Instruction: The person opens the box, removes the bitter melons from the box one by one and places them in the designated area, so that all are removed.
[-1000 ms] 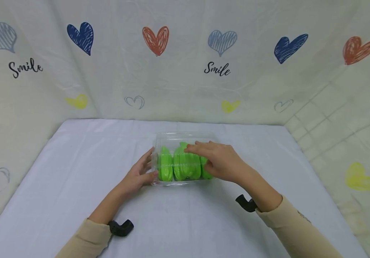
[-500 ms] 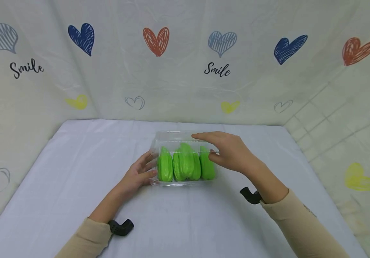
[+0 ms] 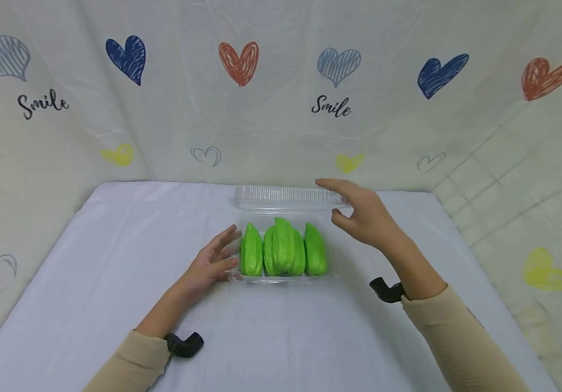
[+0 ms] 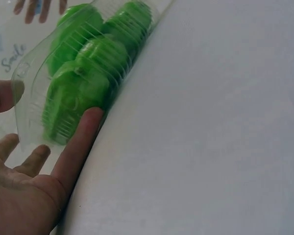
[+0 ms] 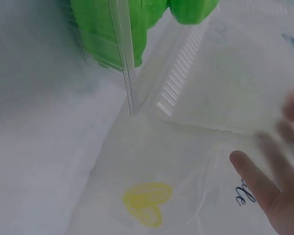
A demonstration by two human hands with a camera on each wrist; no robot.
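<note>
A clear plastic clamshell box (image 3: 281, 279) sits on the table with its lid (image 3: 285, 197) raised and tilted back. Several green, ribbed, pepper-like pieces (image 3: 284, 250) lie side by side inside. At the box's left side is my left hand (image 3: 209, 261), fingers spread; in the left wrist view one straight finger (image 4: 78, 147) lies along the lower wall. My right hand (image 3: 364, 212) is beside the lid's right end, fingers extended and thumb apart. Blurred fingers of the right hand (image 5: 284, 196) appear in the right wrist view; whether they touch the lid I cannot tell.
White cloth (image 3: 281, 337) covers the table. Behind it hangs a pale backdrop (image 3: 271, 120) printed with hearts and "Smile". Both wrists carry a black camera mount, the left mount (image 3: 185, 345) and the right mount (image 3: 387, 290).
The lid has swung up and away to the back, uncovering the green pieces. My right hand has moved from over the box back and to the right. The left hand stays almost still.
</note>
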